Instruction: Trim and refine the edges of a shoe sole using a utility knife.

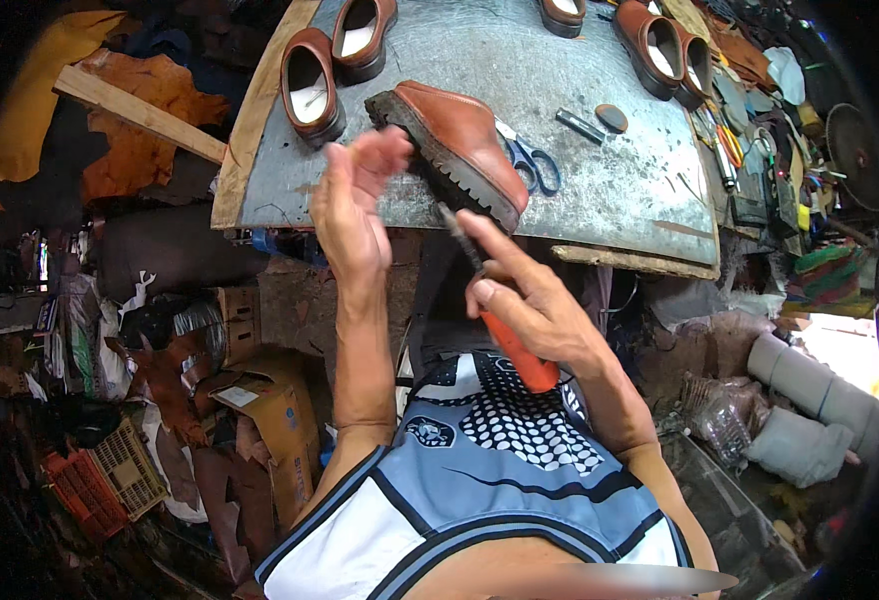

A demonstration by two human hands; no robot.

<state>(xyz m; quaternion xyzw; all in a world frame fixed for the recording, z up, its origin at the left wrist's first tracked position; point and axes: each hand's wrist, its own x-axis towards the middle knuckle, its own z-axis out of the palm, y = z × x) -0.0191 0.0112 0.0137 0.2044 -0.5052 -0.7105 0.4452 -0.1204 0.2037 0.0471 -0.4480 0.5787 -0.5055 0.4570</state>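
Note:
A brown leather shoe (pixel 468 135) lies on its side at the metal tabletop's near edge, its dark lugged sole (pixel 447 168) turned towards me. My left hand (pixel 356 205) is raised beside the sole, palm turned inward and fingers apart, slightly blurred and holding nothing. In my right hand (pixel 525 300) is a tool with an orange handle (pixel 518 352) and a thin dark metal shaft (pixel 463 243). Its tip points up at the sole's lower edge; whether they touch I cannot tell. The tip is too blurred to name the tool exactly.
Scissors (pixel 534 166) with dark blue handles lie just behind the shoe. A small dark bar (pixel 581 126) and a round dark piece (pixel 612 119) are farther right. More brown shoes (pixel 310 85) stand along the far side. A wooden strip (pixel 250 130) edges the table (pixel 650 190) at left.

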